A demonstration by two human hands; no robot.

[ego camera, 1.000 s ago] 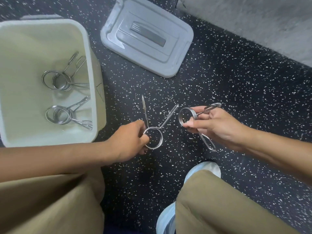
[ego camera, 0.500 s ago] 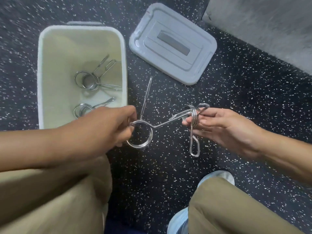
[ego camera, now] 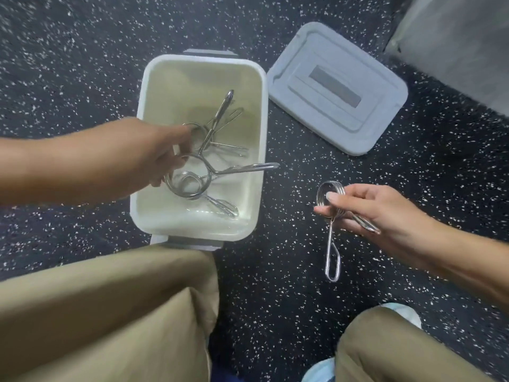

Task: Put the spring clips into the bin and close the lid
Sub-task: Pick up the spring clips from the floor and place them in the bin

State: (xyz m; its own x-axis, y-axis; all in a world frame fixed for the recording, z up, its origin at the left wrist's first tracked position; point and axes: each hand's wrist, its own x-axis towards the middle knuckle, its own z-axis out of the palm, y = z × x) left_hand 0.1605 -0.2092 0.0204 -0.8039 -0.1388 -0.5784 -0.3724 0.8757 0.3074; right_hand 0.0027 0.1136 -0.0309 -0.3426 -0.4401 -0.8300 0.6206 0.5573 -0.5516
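Swinging across from the open floor, the left hand [ego camera: 154, 158] now hangs over the bin [ego camera: 263, 150], fingers [ego camera: 179, 146] pinched on the coil of a spring clip [ego camera: 203, 172] whose arm juts past the bin's right rim. Right of the bin, the right hand [ego camera: 366, 209] pinches a second clip [ego camera: 332, 230], while two clips [ego camera: 220, 125] lie inside and the lid [ego camera: 330, 86] rests just beside it. Let go now, I reckon, and that jutting arm could catch the rim.

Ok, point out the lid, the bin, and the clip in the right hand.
lid [ego camera: 337, 89], head view, its top face.
bin [ego camera: 263, 150], head view, right rim.
right-hand spring clip [ego camera: 332, 257], head view, hanging handle loop.
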